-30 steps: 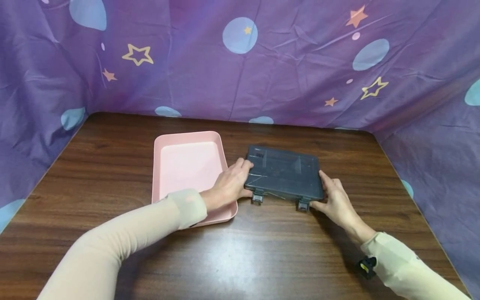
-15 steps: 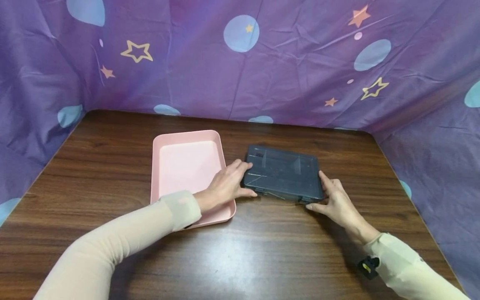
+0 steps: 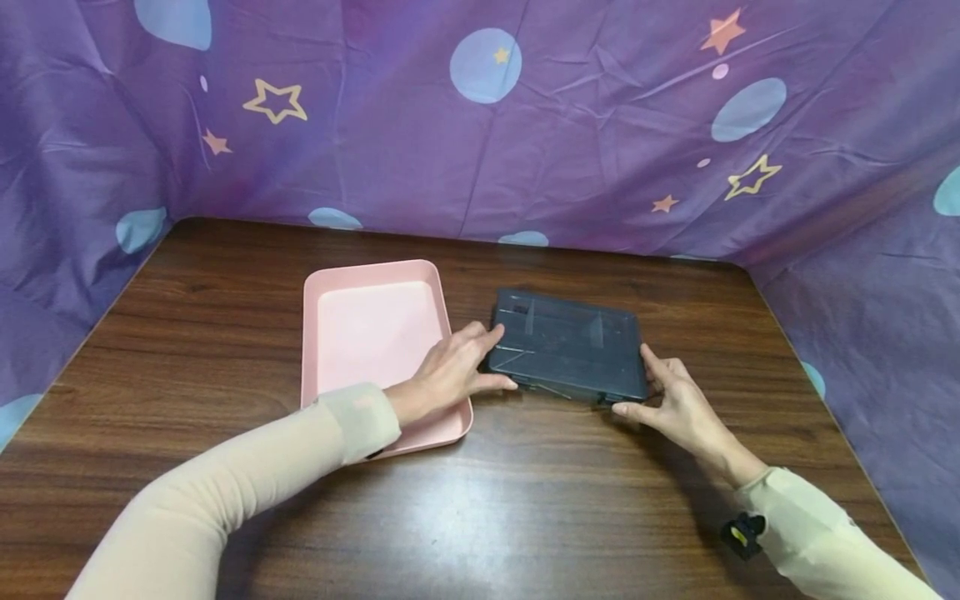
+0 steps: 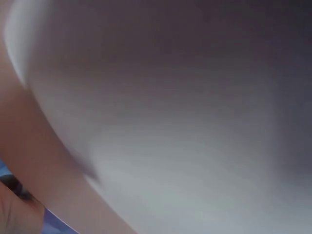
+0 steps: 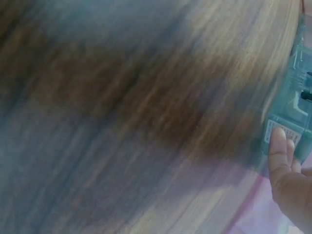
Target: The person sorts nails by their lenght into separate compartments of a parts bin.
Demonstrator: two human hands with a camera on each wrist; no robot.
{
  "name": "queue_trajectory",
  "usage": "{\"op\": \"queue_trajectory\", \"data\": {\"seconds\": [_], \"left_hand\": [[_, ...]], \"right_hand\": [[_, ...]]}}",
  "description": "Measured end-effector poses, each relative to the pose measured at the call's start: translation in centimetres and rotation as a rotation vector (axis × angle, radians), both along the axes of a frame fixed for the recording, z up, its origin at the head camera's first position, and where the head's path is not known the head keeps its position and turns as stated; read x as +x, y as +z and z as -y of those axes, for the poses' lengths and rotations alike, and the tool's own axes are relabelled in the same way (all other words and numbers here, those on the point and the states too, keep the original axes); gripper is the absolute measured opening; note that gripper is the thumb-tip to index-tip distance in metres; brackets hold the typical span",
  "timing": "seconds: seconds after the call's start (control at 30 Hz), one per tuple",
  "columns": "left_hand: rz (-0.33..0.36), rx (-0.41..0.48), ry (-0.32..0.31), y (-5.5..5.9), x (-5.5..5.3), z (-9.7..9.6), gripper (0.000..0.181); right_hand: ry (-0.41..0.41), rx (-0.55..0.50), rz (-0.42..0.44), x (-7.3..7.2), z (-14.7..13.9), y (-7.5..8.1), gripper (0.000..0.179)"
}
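Observation:
A dark, see-through plastic storage case (image 3: pixel 562 346) lies lid down on the table, right of a pink tray. My left hand (image 3: pixel 456 367) holds its left end, fingers along the side and thumb at the front edge by the left latch. At the other end my right hand (image 3: pixel 681 412) grips the front right corner, its thumb at the right latch (image 3: pixel 611 400). In the right wrist view, a fingertip of the right hand (image 5: pixel 292 190) presses by a white label (image 5: pixel 282 130) on the case's end. A pale blur fills most of the left wrist view.
The pink tray (image 3: pixel 360 333) stands close to the case, with my left forearm across its front part. Brown wood-grain table (image 3: pixel 465 517) surrounds both. A purple curtain (image 3: pixel 390 133) with stars and circles hangs behind and at both sides.
Two front latches stuck out a second ago; now they are folded in against the case. Both thumbs have moved slightly along the front edge. Case and tray have stayed put.

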State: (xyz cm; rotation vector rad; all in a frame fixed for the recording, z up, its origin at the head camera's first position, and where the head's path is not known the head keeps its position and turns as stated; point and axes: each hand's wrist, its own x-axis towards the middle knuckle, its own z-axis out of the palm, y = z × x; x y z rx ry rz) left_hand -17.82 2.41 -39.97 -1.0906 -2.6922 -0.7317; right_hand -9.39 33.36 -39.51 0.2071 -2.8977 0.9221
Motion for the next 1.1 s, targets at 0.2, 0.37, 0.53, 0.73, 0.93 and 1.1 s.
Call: {"op": "queue_trajectory", "data": {"seconds": [0.2, 0.37, 0.53, 0.73, 0.93, 1.1], "left_hand": [[0.015, -0.027, 0.005, 0.2, 0.1, 0.1, 0.076], [0.036, -0.05, 0.016, 0.4, 0.3, -0.1, 0.074], [0.05, -0.044, 0.024, 0.5, 0.5, -0.3, 0.073], [0.044, -0.037, 0.033, 0.4, 0.2, -0.4, 0.072], [0.062, -0.076, 0.038, 0.7, -0.4, -0.6, 0.071], [0.041, -0.233, 0.022, 1.9, -1.2, -0.6, 0.069]], "right_hand": [[-0.01, -0.001, -0.014, 0.1, 0.1, 0.0, 0.09], [-0.039, 0.001, -0.018, 0.5, 0.2, 0.3, 0.087], [-0.06, -0.022, -0.012, 0.7, 0.2, 0.3, 0.084], [-0.076, -0.019, -0.001, 0.5, 0.2, 0.0, 0.082], [-0.032, 0.018, 0.032, -0.1, 0.1, 0.5, 0.082], [0.012, 0.056, 0.092, -0.7, -0.3, 1.3, 0.075]]}}
